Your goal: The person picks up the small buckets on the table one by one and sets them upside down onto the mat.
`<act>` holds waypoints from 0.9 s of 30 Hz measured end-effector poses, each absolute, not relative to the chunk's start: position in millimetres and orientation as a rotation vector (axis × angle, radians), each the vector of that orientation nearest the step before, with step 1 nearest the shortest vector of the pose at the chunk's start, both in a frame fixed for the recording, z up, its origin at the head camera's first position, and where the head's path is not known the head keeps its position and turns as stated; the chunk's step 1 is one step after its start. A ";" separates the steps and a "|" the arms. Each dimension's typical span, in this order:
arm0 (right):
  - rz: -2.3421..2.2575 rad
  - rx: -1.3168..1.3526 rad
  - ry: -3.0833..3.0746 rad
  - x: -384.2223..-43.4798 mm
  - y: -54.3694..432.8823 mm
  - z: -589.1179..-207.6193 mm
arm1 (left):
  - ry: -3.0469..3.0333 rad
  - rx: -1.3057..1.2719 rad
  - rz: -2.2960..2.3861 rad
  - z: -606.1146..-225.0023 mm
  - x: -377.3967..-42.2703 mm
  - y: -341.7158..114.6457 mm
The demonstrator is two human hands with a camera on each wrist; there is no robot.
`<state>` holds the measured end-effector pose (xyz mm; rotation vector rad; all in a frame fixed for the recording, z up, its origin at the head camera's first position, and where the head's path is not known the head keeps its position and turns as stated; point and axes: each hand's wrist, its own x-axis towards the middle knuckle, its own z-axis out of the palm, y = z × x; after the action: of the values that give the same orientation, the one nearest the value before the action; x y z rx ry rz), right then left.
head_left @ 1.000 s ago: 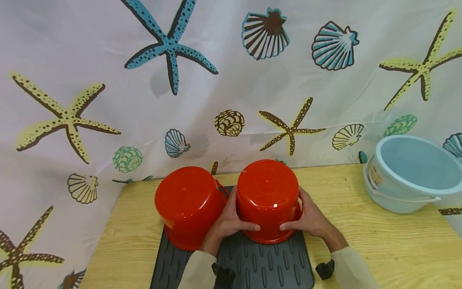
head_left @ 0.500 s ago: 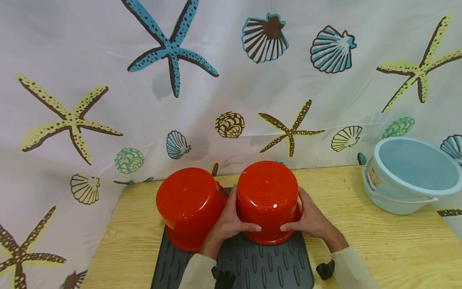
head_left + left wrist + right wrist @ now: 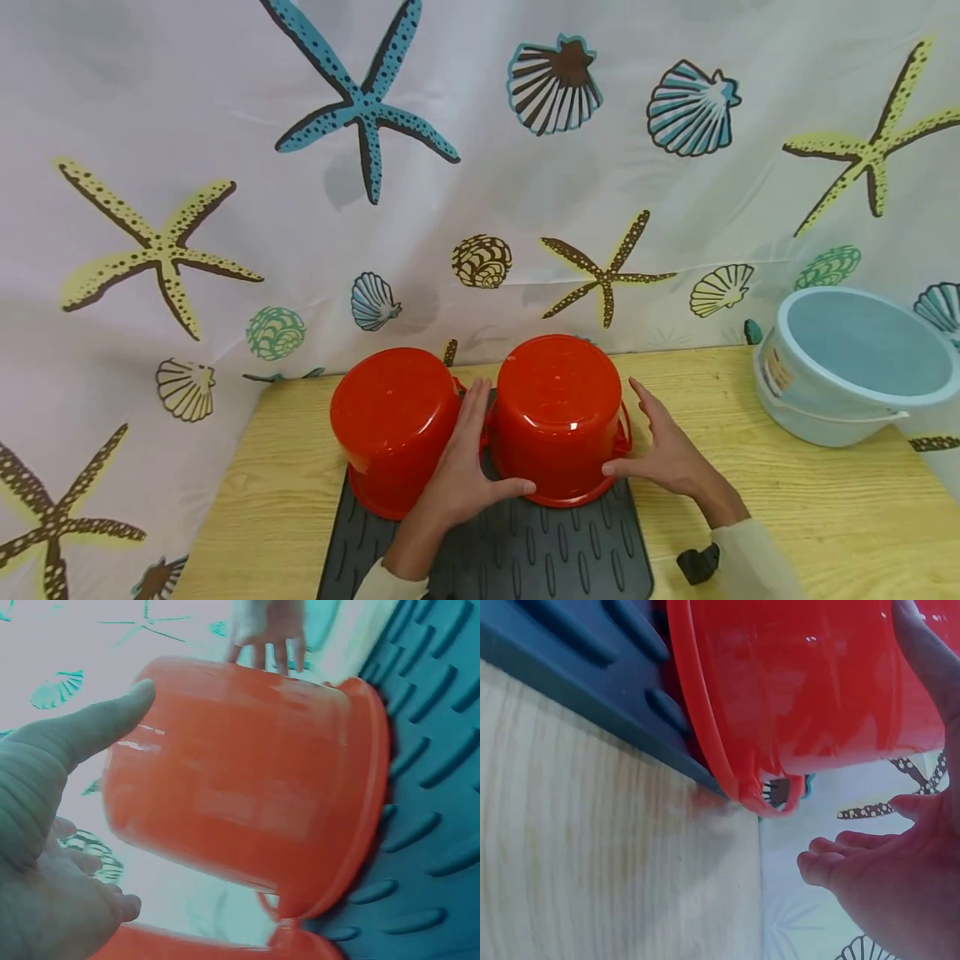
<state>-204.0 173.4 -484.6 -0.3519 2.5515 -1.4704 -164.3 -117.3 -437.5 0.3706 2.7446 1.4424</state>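
Two red buckets stand upside down side by side on a dark ribbed mat. My left hand [image 3: 457, 479] is over the gap between the left bucket [image 3: 393, 425] and the right bucket [image 3: 558, 417], fingers straight and thumb spread toward the right one. On the other side, my right hand [image 3: 671, 454] is spread beside the right bucket, its thumb close to the wall; whether it touches I cannot tell. In the right wrist view the fingers are off the bucket, near its handle lug [image 3: 776, 795]. Neither hand grips anything.
The ribbed mat [image 3: 555, 550] lies on a light wooden table [image 3: 712, 400]. At the right stands an upright light blue bucket [image 3: 840, 408] with its handle hanging down. Behind the table hangs a white cloth [image 3: 420, 225] printed with starfish and shells.
Both hands have let go of the right bucket and moved apart from its sides, the left to the left and the right to the right. The buckets stay in place.
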 end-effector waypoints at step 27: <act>-1.218 -0.353 3.041 -188.1 231.8 -429.2 | 3.353 -0.144 1.147 -424.2 -160.3 -202.9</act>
<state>-188.1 231.8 -429.2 -0.3531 3.0407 -1.2184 -160.3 -202.9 -424.2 -0.1440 3.3525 1.1469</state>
